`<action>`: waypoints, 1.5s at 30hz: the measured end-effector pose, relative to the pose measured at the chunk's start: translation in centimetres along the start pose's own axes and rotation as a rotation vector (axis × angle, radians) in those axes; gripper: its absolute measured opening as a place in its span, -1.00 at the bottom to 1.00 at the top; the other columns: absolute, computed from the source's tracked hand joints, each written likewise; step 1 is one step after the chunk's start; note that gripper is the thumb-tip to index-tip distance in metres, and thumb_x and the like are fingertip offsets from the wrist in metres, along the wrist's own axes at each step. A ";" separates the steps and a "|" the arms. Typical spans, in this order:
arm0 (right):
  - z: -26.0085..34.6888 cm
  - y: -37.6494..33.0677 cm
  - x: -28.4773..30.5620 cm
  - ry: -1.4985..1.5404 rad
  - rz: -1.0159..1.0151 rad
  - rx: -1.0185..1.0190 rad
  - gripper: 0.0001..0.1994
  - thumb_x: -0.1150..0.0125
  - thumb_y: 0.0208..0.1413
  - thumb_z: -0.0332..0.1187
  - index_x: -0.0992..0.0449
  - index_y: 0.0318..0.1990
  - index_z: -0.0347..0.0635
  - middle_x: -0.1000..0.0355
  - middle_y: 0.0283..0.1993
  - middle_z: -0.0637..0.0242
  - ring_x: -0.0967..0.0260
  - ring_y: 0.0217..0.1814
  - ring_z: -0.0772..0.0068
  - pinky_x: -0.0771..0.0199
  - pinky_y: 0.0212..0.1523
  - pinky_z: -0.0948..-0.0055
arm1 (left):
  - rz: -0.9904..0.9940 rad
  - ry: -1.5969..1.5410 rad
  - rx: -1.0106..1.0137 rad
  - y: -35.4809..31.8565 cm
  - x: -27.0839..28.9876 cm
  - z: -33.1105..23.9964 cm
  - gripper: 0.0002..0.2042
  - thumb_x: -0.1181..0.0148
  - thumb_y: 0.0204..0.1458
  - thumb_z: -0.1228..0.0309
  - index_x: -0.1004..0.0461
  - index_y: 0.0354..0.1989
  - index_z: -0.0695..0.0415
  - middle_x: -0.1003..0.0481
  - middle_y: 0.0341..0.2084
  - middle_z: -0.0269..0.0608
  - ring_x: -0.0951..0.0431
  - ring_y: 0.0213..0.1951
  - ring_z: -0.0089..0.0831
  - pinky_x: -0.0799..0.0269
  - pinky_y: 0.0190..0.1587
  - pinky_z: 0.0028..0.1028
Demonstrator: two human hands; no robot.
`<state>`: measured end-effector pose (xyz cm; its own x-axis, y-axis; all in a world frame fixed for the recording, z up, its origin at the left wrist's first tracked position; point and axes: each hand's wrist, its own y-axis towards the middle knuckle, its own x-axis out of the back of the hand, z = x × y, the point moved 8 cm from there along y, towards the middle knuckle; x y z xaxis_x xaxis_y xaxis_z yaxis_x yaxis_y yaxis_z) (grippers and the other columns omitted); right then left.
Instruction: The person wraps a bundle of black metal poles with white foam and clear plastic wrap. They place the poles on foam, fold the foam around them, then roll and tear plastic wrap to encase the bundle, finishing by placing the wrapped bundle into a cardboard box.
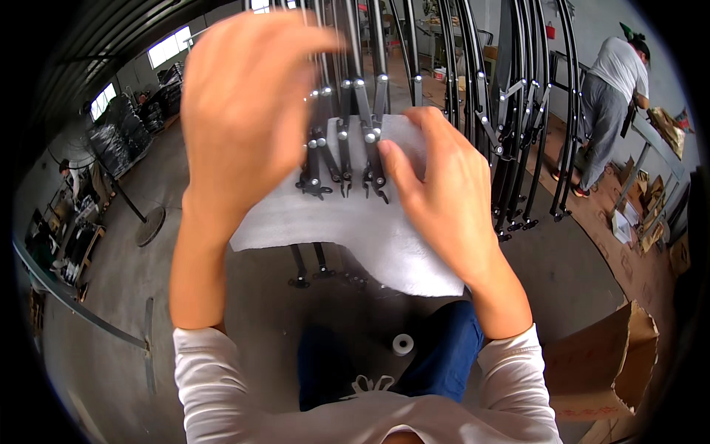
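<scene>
A bundle of black metal rods with silver rivets and hinged end pieces [344,159] hangs in front of me. A white foam sheet [347,222] lies behind the rod ends and droops below them. My left hand [244,111] is raised in front of the upper rods, fingers curled around them near the rivets. My right hand [444,189] presses the sheet's right part against the rod ends, thumb and fingers pinching its edge.
More black frames [532,111] hang at the right. A person in a white shirt [614,96] works at a bench far right. An open cardboard box [606,362] stands lower right. A white tape roll [403,344] lies on the concrete floor below.
</scene>
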<state>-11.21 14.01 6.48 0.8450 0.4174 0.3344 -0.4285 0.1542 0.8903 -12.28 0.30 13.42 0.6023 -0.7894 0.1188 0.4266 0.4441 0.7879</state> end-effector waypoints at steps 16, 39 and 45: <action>-5.3 -4.7 0.9 0.306 0.061 -0.397 -0.68 -0.25 -0.10 -0.25 -0.39 -0.30 -0.33 -0.38 -0.45 0.20 -0.30 -0.45 0.34 -0.23 -0.30 0.41 | 0.746 -0.248 -0.729 1.5 -13.8 -8.0 -0.67 -0.07 -0.19 0.55 -0.38 -0.17 0.00 -0.45 -0.33 -0.39 -0.43 -0.13 -0.43 0.19 0.27 -0.09; -8.3 -6.4 -3.1 0.715 -0.018 -0.543 -0.53 -0.19 -0.13 -0.51 -0.26 -0.01 -0.52 -0.39 -0.12 -0.05 -0.34 -0.05 0.27 -0.24 0.02 0.41 | 0.544 -0.341 -0.811 0.5 -13.4 -8.4 -0.88 -0.02 -0.14 0.45 -0.30 -0.39 0.11 -0.38 -0.55 -0.35 -0.44 -0.33 -0.46 -0.21 -0.05 -0.45; -8.1 -6.5 -3.0 0.672 -0.015 -0.531 -0.55 -0.17 -0.13 -0.54 -0.29 -0.03 -0.53 -0.40 -0.13 0.00 -0.33 -0.05 0.31 -0.24 0.01 0.43 | 0.703 -0.434 -0.694 0.3 -14.5 -7.8 -0.87 -0.06 -0.18 0.52 -0.30 -0.41 0.16 -0.41 -0.52 -0.28 -0.45 -0.28 -0.38 -0.17 0.08 -0.34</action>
<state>-13.53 19.02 -2.78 0.5547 0.8283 -0.0796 -0.6536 0.4929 0.5743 -15.59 15.15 7.27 0.6292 -0.2863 0.7226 0.4504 0.8920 -0.0389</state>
